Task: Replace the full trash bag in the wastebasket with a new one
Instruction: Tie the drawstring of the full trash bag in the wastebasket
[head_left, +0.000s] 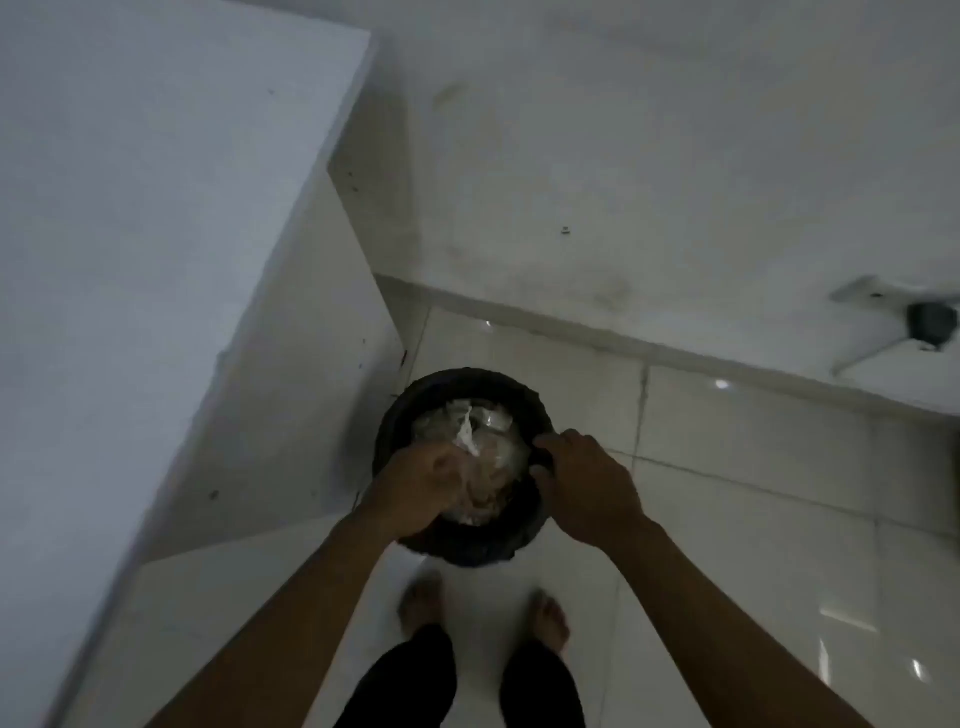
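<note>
The round wastebasket (462, 467) is standing on the pale tiled floor (753, 467), just below the middle of the view, lined with a black trash bag (483, 382) whose edge is folded over the rim. Inside, crumpled white paper and clear plastic waste (480, 441) is filling the bag nearly to the top.

The left hand (421, 491) is reaching in from seven o'clock, its fingers curling down into the waste at the basket's eight o'clock side; whether it is pinching the bag, the waste or nothing, I cannot tell, since the fingertips are hidden and blurred. The right hand (589, 488) is coming in from five o'clock and is closing on the bag's folded edge at the rim's three o'clock point, thumb inside and fingers outside.

At six o'clock from the basket, two bare feet (423, 605) are standing on the tiles, with dark trouser legs (405, 686) above them. At nine to eleven o'clock a white cabinet (156, 260) is standing just beside the basket. A white wall (623, 156) is running across twelve to two o'clock, and a small dark fixture on a white bracket (930, 319) is sticking out of it at two o'clock, well apart from the basket.
</note>
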